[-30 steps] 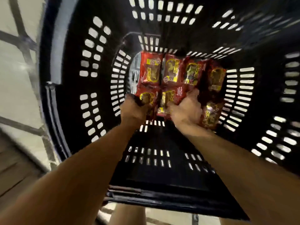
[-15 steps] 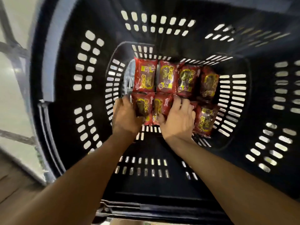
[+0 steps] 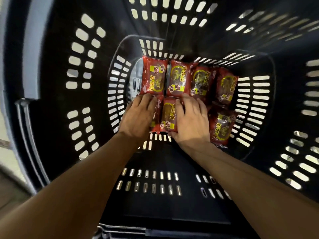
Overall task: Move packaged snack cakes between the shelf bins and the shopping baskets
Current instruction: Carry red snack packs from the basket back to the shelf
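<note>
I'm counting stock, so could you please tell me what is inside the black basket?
The basket holds red snack packs, at least seven showing. The left hand and right hand cover parts, possibly more.

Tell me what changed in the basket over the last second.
Both hands went from curled grips on the near-row packets to lying flatter on them: the left hand rests on the near-left packet, the right hand presses over the middle packet. The far row of four packets, the near-right packet and the basket stayed as they were.
</note>
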